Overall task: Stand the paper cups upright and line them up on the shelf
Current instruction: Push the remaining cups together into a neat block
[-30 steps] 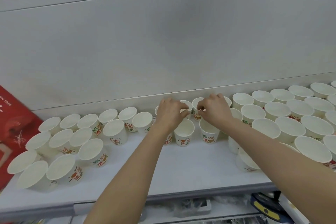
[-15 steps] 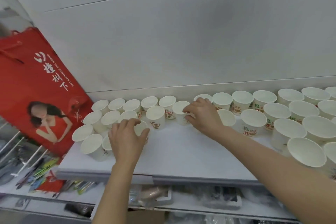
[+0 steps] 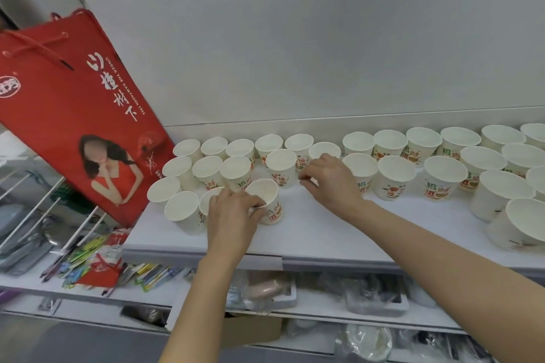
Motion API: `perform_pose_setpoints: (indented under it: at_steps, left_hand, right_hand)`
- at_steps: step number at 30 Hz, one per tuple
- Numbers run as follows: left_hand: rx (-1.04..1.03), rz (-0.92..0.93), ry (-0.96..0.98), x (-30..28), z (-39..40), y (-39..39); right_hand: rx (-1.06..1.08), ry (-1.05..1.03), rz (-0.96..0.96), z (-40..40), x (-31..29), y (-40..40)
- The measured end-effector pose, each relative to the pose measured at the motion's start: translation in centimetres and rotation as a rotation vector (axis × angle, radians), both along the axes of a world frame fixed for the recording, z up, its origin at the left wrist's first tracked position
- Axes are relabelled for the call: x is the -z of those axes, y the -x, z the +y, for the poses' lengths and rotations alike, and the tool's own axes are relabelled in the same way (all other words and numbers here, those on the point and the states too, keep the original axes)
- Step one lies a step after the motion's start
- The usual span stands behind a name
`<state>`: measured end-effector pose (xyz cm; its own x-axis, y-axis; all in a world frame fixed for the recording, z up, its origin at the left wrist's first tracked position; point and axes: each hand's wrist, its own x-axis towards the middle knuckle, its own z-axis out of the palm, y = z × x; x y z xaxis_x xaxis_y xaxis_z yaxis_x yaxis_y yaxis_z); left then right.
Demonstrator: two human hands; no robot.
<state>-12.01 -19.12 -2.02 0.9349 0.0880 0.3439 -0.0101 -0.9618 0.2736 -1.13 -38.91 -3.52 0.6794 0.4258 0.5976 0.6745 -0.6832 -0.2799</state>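
Many white paper cups with red and green print stand upright on the white shelf [image 3: 309,233], in rows along the back wall. My left hand [image 3: 233,215] grips the front cup [image 3: 269,200] at its rim and side, and its fingers also touch the neighbouring cup [image 3: 208,200]. My right hand [image 3: 330,183] hovers low over the shelf in front of a back-row cup [image 3: 324,150] and beside another cup [image 3: 281,166]. Its fingers are loosely curled, with nothing seen between them.
A red paper gift bag [image 3: 76,115] leans at the shelf's left end, close to the leftmost cups. More cups [image 3: 501,194] crowd the right side. Below, a lower shelf [image 3: 324,298] holds packets and plastic-wrapped goods. Bare shelf surface lies along the front edge.
The view has swung left. My left hand moved from the centre cups to the left group and took hold of a front cup. My right hand let go of its back-row cup.
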Motion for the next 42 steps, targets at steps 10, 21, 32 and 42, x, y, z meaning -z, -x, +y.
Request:
perform_pose_setpoints:
  at_steps: [10, 21, 32, 42]
  left_hand:
    - [-0.028, -0.011, 0.171, -0.8, 5.7, 9.9]
    - [-0.11, -0.015, 0.955, -0.9, 8.1, 12.6]
    - [-0.081, -0.004, 1.131, -0.6, 3.9, 9.2]
    - [0.142, 0.139, 1.213, 0.7, -9.9, 3.1]
  right_hand:
    - [-0.401, -0.015, 0.138, 10.1, -0.3, 3.7]
    - [-0.235, -0.35, 0.646, 13.3, 0.5, 7.1]
    - [-0.162, -0.582, 0.642, 5.4, -0.7, 10.3]
    - [0.211, -0.655, 0.622, -12.0, 0.9, 12.4]
